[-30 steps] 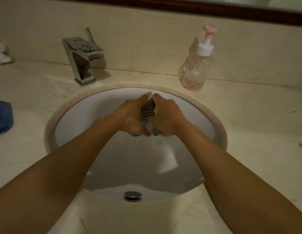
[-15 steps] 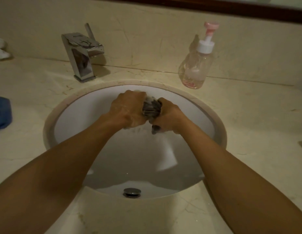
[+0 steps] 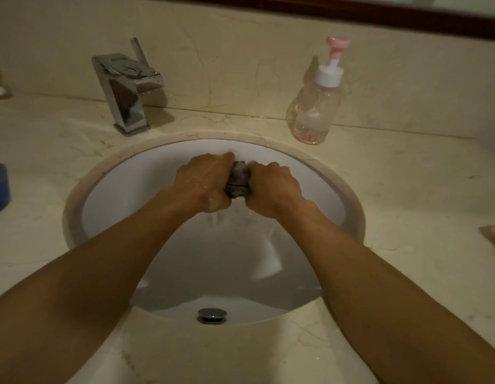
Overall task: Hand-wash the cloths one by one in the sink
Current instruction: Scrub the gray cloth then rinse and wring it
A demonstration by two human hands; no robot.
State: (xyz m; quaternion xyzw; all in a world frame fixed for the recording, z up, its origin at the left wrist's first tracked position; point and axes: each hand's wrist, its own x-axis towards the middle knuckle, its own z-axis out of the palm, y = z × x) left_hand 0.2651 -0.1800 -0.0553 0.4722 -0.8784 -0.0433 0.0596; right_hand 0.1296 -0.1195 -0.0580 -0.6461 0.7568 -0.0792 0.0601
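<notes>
Cloth (image 3: 238, 178) clenched by L hand (image 3: 202, 181), R hand (image 3: 274, 187) fingers (image 3: 227, 159), near sink (image 3: 124, 189) back rim.

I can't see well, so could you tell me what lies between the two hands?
A bunched grey cloth, gripped by the left hand and right hand over the sink, in the head view.

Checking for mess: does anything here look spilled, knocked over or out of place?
Nothing stands out. The soap bottle stands upright beside the sink, and the left hand and right hand grip the cloth over it.
</notes>
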